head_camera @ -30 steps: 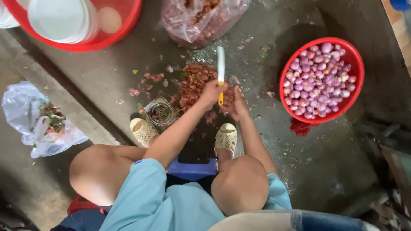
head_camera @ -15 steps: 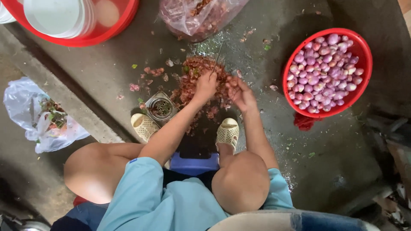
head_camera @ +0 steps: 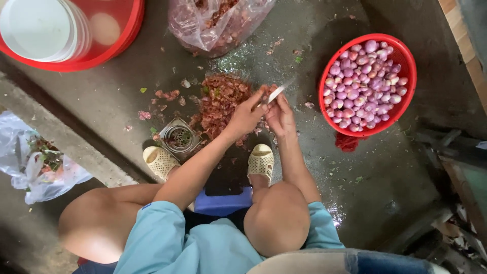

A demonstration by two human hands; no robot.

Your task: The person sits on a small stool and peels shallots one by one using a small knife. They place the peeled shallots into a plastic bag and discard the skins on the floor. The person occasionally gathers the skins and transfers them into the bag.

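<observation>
Two hands meet in the middle of the wet grey floor [head_camera: 127,96], just past your feet. Your right hand [head_camera: 280,115] has its fingers closed on a small knife [head_camera: 277,93], and the blade points up and to the right. Your left hand [head_camera: 247,115] is beside it with fingers curled, touching the right hand; you cannot tell what it pinches, because it is too small to see.

Right under and left of your hands lies a pile of red-brown peels [head_camera: 220,101]. A square metal drain [head_camera: 178,137] sits just left of the pile, near your left sandal [head_camera: 159,162]. Your right sandal [head_camera: 261,162] is just below your hands.

Bare floor lies between your hands and the red basket [head_camera: 328,76] on the right. That basket is full of peeled purple shallots [head_camera: 365,81].

A clear bag of peels [head_camera: 218,23] sits at the top, near the pile. A red tub [head_camera: 76,63] at the top left holds white bowls [head_camera: 38,28]. A concrete ledge [head_camera: 61,137] runs across the left, with a plastic bag of scraps [head_camera: 40,167] past it.
</observation>
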